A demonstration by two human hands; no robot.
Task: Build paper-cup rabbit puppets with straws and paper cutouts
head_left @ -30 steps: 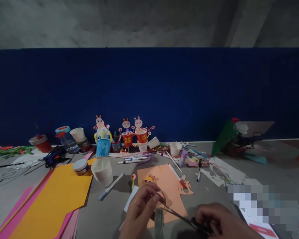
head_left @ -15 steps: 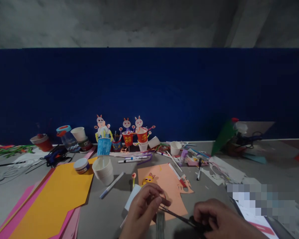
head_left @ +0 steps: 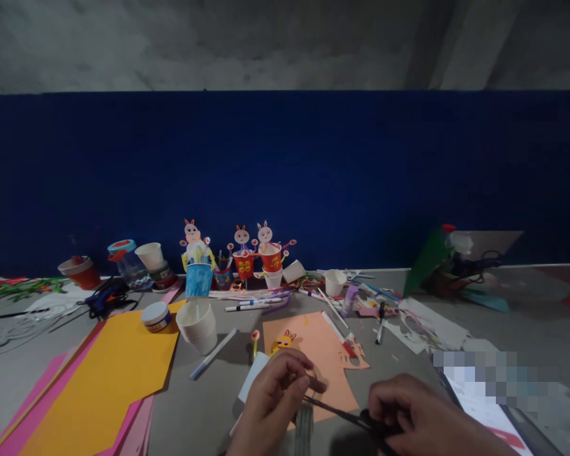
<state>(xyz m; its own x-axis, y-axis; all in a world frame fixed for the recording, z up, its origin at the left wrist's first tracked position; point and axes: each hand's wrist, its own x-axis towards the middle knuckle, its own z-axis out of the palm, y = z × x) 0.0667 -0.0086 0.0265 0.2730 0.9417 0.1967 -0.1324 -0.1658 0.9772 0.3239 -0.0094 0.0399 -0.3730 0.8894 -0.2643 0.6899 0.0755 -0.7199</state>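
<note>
My right hand (head_left: pixel 406 408) is closed around the dark handles of a pair of scissors (head_left: pixel 337 411). Their blades point left and reach the fingertips of my left hand (head_left: pixel 282 392). Thumb and forefinger of that left hand are pinched together; whatever is between them is too small or too hidden to name. Beneath both hands lies a sheet of peach paper (head_left: pixel 308 329) with a cut, ragged right edge. A yellow paper rabbit head (head_left: pixel 284 342) rests on it just beyond my left hand. A light blue piece (head_left: pixel 254 373) shows beside the left hand.
Orange paper (head_left: pixel 104 373) lies over pink sheets at left, with a small round tub (head_left: pixel 155 315) on it. Stacked white paper cups (head_left: pixel 197 329) and a marker (head_left: pixel 213 354) stand nearer. Rabbit-topped cups (head_left: pixel 270 256) line the blue wall. A phone-like screen (head_left: pixel 479 399) is at right.
</note>
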